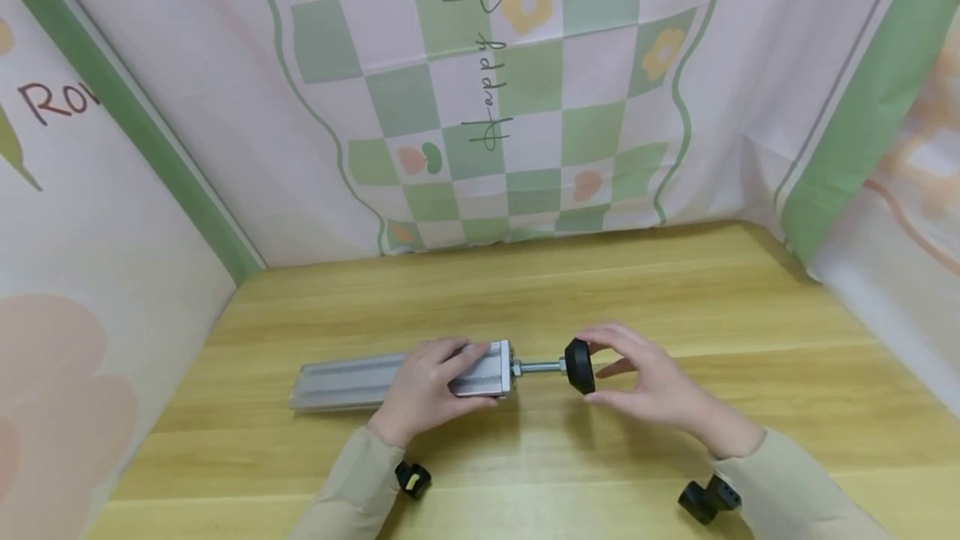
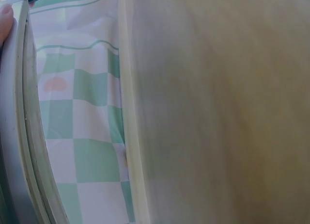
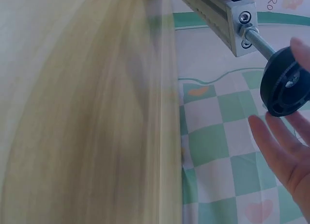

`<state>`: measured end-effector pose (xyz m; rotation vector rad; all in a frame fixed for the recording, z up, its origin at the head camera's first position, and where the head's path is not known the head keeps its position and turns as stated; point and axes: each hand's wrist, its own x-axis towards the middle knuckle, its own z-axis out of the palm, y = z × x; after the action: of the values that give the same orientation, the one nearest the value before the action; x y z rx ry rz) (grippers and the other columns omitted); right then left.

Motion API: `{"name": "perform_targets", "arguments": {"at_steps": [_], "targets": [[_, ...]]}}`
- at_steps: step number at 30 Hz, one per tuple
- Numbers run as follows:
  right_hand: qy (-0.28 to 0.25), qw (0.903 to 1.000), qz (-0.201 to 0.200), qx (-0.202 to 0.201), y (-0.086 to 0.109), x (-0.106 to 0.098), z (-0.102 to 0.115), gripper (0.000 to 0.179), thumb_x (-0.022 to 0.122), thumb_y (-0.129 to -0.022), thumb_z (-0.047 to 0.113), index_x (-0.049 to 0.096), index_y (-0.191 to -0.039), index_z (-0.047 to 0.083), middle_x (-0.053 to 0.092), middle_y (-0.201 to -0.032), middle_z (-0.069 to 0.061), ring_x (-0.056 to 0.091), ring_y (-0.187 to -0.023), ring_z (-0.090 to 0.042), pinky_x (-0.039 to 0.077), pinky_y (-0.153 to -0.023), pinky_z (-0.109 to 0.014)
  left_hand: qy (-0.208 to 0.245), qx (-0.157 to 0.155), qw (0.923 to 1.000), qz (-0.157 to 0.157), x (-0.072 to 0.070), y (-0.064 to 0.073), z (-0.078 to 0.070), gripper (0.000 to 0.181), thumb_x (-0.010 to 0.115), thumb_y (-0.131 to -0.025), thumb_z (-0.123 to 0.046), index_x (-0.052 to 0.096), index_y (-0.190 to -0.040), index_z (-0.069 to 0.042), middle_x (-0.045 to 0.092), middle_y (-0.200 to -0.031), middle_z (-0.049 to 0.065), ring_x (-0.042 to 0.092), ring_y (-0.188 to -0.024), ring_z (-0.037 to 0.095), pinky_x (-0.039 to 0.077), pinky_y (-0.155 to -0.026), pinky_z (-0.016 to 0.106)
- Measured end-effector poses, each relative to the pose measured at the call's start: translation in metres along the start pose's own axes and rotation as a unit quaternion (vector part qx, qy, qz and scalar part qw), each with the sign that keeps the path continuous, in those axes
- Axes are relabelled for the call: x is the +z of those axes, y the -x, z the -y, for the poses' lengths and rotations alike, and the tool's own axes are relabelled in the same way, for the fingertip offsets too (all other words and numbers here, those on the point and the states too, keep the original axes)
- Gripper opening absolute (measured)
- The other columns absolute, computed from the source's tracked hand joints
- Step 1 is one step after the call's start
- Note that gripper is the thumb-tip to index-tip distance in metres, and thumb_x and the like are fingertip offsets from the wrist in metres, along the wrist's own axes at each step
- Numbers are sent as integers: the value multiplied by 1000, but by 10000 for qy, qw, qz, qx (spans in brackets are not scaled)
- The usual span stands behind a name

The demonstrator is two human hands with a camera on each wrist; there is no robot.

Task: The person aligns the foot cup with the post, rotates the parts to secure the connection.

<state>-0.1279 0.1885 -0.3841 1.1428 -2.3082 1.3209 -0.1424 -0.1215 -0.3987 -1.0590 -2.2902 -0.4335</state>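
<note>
A silver aluminium profile (image 1: 345, 382) lies lengthwise over the table, and my left hand (image 1: 435, 382) grips it near its right end, thumb on the near side and fingers over the top. From the profile's end plate (image 3: 244, 30) a threaded rod (image 1: 540, 367) with nuts sticks out to the right. It carries a round black levelling foot (image 1: 578, 366), whose hollow underside shows in the right wrist view. My right hand (image 1: 652, 382) holds this foot by its rim between thumb and fingers. In the left wrist view the profile (image 2: 22, 127) runs along the left edge, a fingertip on it.
The wooden table (image 1: 525, 290) has light yellow grain. A checked fabric curtain (image 1: 465, 107) hangs behind it, with further fabric at both sides. A small black camera sits at each wrist, the left one (image 1: 412, 480) and the right one (image 1: 708, 500).
</note>
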Motion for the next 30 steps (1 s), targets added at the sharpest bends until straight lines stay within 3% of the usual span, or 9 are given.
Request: {"name": "perform_targets", "arguments": {"at_steps": [3, 8, 15, 23, 26, 30], "targets": [[-505, 9961, 117, 718, -1, -1, 3, 62, 79, -72, 1, 52, -128, -2, 57, -114, -18, 59, -96, -1, 58, -64, -30, 4, -7, 10000, 31, 0, 0, -1, 69, 83, -63, -50, 66, -121, -17, 65, -104, 5, 64, -90, 18, 55, -78, 32], [-1043, 9748, 335, 1945, -6, -5, 8, 47, 72, -83, 7, 52, -123, -7, 57, -107, -24, 61, -85, -3, 57, -61, -30, -22, 41, 10000, -3, 0, 0, -1, 69, 84, -62, -49, 66, -120, -17, 65, -104, 5, 64, -88, 17, 55, -78, 32], [-1412, 9459, 474, 2882, -14, -5, 13, 39, 63, -91, 17, 51, -115, -10, 57, -96, -17, 63, -78, -16, 58, -63, -39, -102, 104, 9999, -29, 0, 1, -1, 68, 84, -62, -49, 66, -119, -17, 65, -104, 5, 64, -88, 17, 54, -79, 33], [-1399, 9315, 801, 3260, -16, -4, 12, 40, 47, -99, 28, 57, -97, -10, 65, -76, -10, 65, -67, -27, 58, -63, -39, -118, 145, 9998, -23, 0, 2, -2, 69, 84, -62, -49, 66, -119, -17, 65, -104, 5, 63, -89, 17, 54, -80, 33], [-1450, 9271, 840, 3354, -16, -4, 11, 44, 45, -100, 30, 59, -100, -12, 67, -74, -10, 66, -67, -29, 58, -63, -39, -109, 107, 9999, -8, 0, 3, -3, 69, 84, -62, -49, 66, -120, -17, 65, -105, 4, 63, -90, 16, 54, -81, 33], [-1487, 9294, 860, 3266, -15, -7, 13, 47, 43, -101, 28, 55, -110, -16, 67, -80, -14, 66, -71, -30, 58, -65, -41, -96, 116, 9999, -37, 0, 2, -3, 69, 84, -62, -50, 66, -120, -17, 65, -105, 5, 63, -90, 16, 54, -81, 33]]}}
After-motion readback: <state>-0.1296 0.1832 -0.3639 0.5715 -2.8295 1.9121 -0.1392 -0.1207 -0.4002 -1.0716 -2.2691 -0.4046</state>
